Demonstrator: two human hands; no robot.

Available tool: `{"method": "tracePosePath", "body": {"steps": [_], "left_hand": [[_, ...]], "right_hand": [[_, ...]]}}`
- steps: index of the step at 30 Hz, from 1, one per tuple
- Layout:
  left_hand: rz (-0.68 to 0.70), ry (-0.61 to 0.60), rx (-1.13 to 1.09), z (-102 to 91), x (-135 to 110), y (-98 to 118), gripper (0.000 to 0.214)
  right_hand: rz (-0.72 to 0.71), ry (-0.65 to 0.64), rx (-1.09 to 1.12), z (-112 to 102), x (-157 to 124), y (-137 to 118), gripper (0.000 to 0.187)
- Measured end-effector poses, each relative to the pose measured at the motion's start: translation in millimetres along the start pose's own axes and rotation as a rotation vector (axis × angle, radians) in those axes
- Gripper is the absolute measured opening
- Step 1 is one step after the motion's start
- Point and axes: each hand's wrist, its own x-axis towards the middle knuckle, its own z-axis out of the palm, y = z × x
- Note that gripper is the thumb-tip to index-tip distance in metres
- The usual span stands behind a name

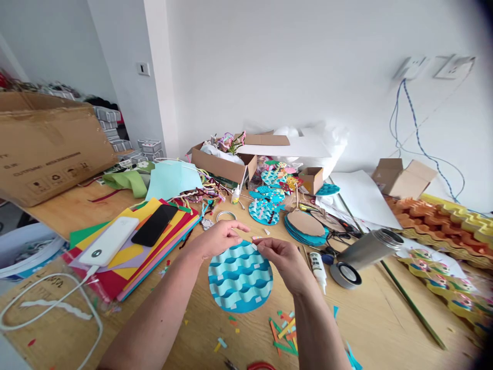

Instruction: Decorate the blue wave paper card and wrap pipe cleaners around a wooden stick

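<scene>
On the wooden table (pixel 377 318), the blue wave disc (pixel 241 277) lies flat at the near middle, between both forearms. The left hand (pixel 221 239) rests at its far-left rim with fingers curled narrow. Whether they grip the paper, I cannot tell. The right hand (pixel 283 257) sits at the far-right rim, with thumb and forefinger closed on a tiny pale scrap (pixel 259 238) just above the disc's far edge. As I judge it, this work goes best with the disc pinned flat by the left fingertips. The scrap should be held only by its end and lowered square onto a wave crest, in line with the small pale tabs already dotted across the bands. The largest container is the large cardboard box (pixel 46 149), far left and tipped on its side, with its contents hidden. The white bucket (pixel 19 249) at the near left edge holds something I cannot make out. The open cardboard box (pixel 221 164), far middle, holds white stuffing and a tangle of coloured pipe cleaners (pixel 227 141). The flapped box (pixel 400 177), far right, shows nothing inside from here. The small cardboard box (pixel 311 179) stands open among the finished discs, and its inside is not visible. A steel flask (pixel 370 249) lies on its side right of the hands. Beside it stands a capped glue bottle (pixel 319 267).
</scene>
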Motion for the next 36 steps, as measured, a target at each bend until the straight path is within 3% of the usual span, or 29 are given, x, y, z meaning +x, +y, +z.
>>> {"method": "tracePosePath", "body": {"steps": [14,36], "left_hand": [[-0.006,0.012,-0.008,0.4,0.2,-0.3,0.04],[0.01,0.019,-0.01,0.0,1.9,-3.1,0.039]], "right_hand": [[0.053,-0.051,0.116,1.1,-1.5,-0.6,0.022],[0.076,-0.042,0.101,1.9,0.3,1.2,0.025]]}}
